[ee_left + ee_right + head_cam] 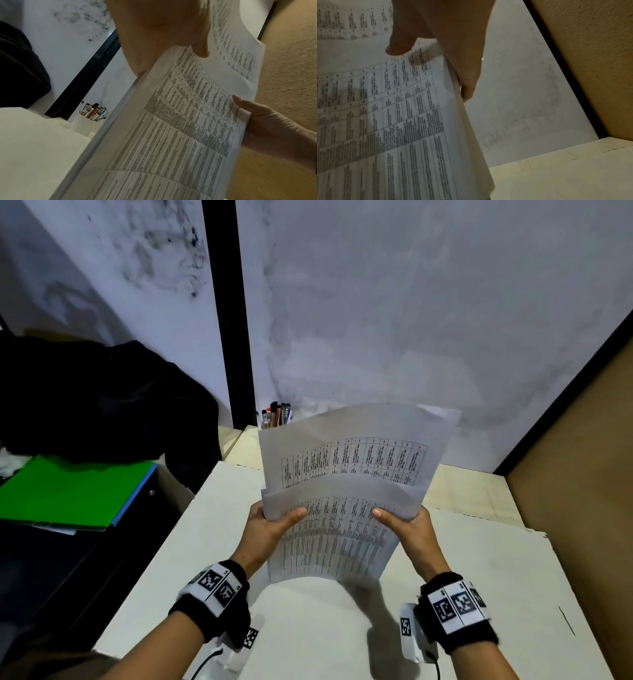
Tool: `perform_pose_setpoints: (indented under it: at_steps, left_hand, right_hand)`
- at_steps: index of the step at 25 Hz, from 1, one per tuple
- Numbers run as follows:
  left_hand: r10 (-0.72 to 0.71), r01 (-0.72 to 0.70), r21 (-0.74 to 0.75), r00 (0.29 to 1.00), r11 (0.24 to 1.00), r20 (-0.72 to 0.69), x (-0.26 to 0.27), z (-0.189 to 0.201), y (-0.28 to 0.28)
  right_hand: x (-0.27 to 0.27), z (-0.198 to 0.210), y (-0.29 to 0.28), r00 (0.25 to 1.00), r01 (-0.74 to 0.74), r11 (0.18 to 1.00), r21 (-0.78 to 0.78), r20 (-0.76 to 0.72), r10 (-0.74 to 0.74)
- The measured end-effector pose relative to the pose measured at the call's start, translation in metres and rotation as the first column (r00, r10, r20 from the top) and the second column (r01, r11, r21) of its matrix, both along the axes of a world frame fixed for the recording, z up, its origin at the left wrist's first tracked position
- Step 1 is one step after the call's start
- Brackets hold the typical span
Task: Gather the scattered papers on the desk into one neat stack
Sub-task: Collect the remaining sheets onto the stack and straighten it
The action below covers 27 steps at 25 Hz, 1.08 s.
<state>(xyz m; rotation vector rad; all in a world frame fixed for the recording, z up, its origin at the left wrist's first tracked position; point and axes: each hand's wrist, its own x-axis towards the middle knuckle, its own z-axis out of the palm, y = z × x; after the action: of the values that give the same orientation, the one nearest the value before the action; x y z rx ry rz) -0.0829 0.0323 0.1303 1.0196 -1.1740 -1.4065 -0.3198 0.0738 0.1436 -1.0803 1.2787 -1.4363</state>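
Note:
A bundle of printed papers (342,508) with tables stands nearly upright above the white desk (479,594), its sheets bowed and their top edges uneven. My left hand (270,525) grips the bundle's left edge, thumb on the front sheet. My right hand (407,525) grips the right edge the same way. In the left wrist view the papers (171,135) run diagonally, with my left hand (163,33) above them and the right hand (274,128) at the far edge. In the right wrist view my right hand (447,54) pinches the papers (385,121) at their edge.
A white cup of pens (275,416) stands at the back of the desk by the wall. A green folder (72,491) and a black bag (102,398) lie to the left. A brown partition (582,457) bounds the right side.

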Motion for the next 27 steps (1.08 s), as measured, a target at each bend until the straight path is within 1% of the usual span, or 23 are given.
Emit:
perform_pose_setpoints:
  at_steps: [5,8,10,13,16,18,20,22,24,26,27]
  left_hand:
    - [0.020,-0.019,-0.016,0.999,1.000,0.029,-0.002,0.013,-0.001]
    - [0.043,-0.041,-0.042,0.998,0.998,0.036,-0.002,0.021,-0.002]
    - [0.032,-0.031,-0.056,0.999,0.998,0.032,-0.001,0.021,-0.002]
    - [-0.007,0.008,-0.036,0.999,0.999,0.037,-0.001,0.018,0.003]
    - [0.016,-0.015,-0.015,0.999,1.000,0.049,0.001,0.013,0.004]
    - [0.036,-0.037,0.003,0.998,0.999,0.058,0.001,0.013,0.003]
    - [0.068,-0.069,0.019,0.995,0.997,0.074,-0.002,0.016,0.002]
    - [0.072,-0.073,0.002,0.996,0.997,0.045,-0.005,0.027,0.003]
    - [0.032,-0.031,-0.054,0.999,0.998,0.013,-0.006,0.039,0.004]
    - [0.051,-0.051,-0.119,0.999,0.992,-0.006,-0.008,0.047,0.001]
    - [0.082,-0.082,-0.152,0.997,0.985,-0.009,-0.009,0.049,-0.001]
  right_hand:
    - [0.004,0.004,-0.004,0.992,0.082,0.997,0.009,-0.099,-0.081]
    - [0.005,0.014,-0.005,0.991,0.114,0.993,-0.032,-0.070,-0.116]
    - [0.007,0.016,-0.006,0.995,0.085,0.995,-0.048,-0.055,-0.088]
    - [0.012,0.007,-0.004,0.997,0.029,0.999,0.015,-0.071,-0.028]
    - [0.014,0.000,-0.002,0.995,0.060,0.997,0.057,-0.088,-0.055]
    - [0.014,0.000,-0.002,0.993,0.082,0.995,0.051,-0.086,-0.078]
    - [0.015,0.005,-0.002,0.994,0.103,0.994,0.029,-0.052,-0.101]
    - [0.018,0.015,-0.004,0.992,0.127,0.992,-0.003,-0.004,-0.127]
    - [0.022,0.027,-0.006,0.989,0.140,0.990,-0.020,0.041,-0.140]
    - [0.025,0.036,-0.010,0.990,0.129,0.991,-0.030,0.069,-0.126]
    - [0.026,0.040,-0.012,0.990,0.130,0.991,-0.027,0.067,-0.128]
